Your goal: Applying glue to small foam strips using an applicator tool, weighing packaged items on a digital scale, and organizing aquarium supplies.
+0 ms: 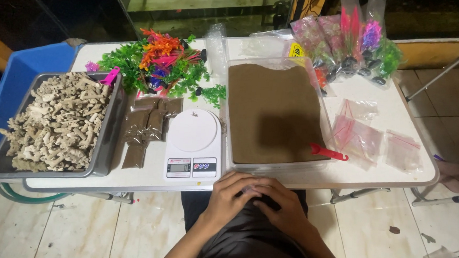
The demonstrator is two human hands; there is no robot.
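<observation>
My left hand (230,194) and my right hand (284,204) meet over my lap, just below the table's front edge (134,184). Their fingers close together on a small clear bag (249,188), of which only a pale sliver shows. Right above my hands stands a clear tub (225,118) filled with brown sand. A red scoop (329,152) lies on the sand's near right corner. A white digital scale (193,143) with a bare round platform sits left of the tub.
Several small bags of brown sand (147,125) lie left of the scale, beside a metal tray (109,139) of pale coral pieces. Loose plastic plants (160,64) and bagged ones (347,41) line the back. Empty zip bags (363,135) lie at the right. A blue bin (20,78) stands left.
</observation>
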